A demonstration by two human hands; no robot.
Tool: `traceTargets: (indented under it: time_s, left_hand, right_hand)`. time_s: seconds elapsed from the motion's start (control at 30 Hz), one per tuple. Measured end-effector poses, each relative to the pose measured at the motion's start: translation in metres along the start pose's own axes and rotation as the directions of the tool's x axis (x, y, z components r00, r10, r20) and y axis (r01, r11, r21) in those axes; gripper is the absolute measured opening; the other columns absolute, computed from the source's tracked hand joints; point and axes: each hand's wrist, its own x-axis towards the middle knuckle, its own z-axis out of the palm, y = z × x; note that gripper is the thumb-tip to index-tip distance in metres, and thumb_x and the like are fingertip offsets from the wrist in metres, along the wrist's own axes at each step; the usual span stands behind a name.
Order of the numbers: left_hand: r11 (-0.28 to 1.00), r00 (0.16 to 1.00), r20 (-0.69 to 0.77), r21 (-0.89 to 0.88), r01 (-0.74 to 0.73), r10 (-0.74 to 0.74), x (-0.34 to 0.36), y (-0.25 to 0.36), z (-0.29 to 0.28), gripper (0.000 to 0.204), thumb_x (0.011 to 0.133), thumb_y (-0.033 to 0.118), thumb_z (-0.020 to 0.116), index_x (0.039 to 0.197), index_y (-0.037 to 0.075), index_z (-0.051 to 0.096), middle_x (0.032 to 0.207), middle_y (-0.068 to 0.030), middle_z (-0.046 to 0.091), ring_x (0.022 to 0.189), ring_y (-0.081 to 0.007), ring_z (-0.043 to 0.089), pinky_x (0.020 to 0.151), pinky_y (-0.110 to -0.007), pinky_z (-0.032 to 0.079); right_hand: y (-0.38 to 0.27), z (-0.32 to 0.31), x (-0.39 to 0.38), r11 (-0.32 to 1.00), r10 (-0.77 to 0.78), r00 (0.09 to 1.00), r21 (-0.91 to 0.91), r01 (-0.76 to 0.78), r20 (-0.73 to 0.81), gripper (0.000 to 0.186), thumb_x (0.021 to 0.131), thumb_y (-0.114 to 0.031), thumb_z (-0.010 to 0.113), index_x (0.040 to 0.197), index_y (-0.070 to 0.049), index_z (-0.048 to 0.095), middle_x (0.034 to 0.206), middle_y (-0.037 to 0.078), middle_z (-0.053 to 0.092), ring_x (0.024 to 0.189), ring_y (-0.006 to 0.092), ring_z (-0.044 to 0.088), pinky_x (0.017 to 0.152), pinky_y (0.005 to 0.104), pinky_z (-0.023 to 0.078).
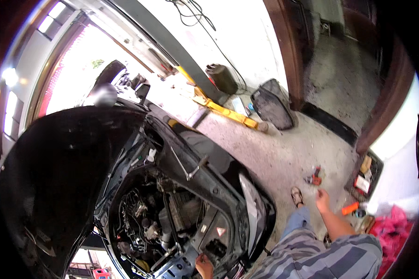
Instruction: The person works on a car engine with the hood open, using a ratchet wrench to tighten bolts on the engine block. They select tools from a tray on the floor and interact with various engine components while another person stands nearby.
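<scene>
I stand at the front corner of a dark car whose hood (65, 158) is raised. Below me is the engine bay (172, 209), with hoses, wiring and a black housing. My left hand (203, 266) is at the blue-grey front crossmember (184, 264), its fingers curled together; whatever is in them is hidden. Away from the car, my right hand (322, 201) hangs over the floor with bent fingers, and anything in it is too small to make out. A long-handled ratchet wrench (189, 174) rests along the fender edge, near the headlight (251, 204).
A red cordless drill (314, 177) lies on the floor by my foot. To the right are a tray of small boxes (365, 174), an orange object (350, 208) and a pink plastic bag (393, 232). A yellow lift arm (233, 115) and a dark panel (272, 106) lie farther off.
</scene>
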Motion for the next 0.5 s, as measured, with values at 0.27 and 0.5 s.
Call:
traceTargets:
  time_s: [0.27,0.5]
  left_hand:
    - [0.94,0.921,-0.257,0.098,0.327,-0.294,0.125,0.128,0.138,0.036,0.086,0.032,0.07,0.08,-0.003,0.069,0.08,-0.0198,0.068,0.077,-0.0373,0.065,0.071,-0.049,0.049]
    - [0.941,0.932,-0.289,0.19,0.28,-0.218,0.199,0.139,0.201,0.025,0.089,0.024,0.063,0.101,0.002,0.069,0.092,-0.0159,0.069,0.079,-0.0348,0.065,0.072,-0.044,0.052]
  right_hand:
    - [0.104,-0.043,0.191,0.945,0.214,0.971,-0.229,-0.233,-0.105,0.013,0.08,-0.012,0.067,0.08,0.001,0.067,0.074,0.017,0.066,0.07,0.0277,0.064,0.066,0.0381,0.051]
    - [0.098,-0.025,0.413,0.968,0.232,0.971,0.111,-0.225,-0.056,0.012,0.085,-0.011,0.064,0.089,0.0,0.067,0.072,0.011,0.065,0.063,0.021,0.063,0.062,0.0347,0.051]
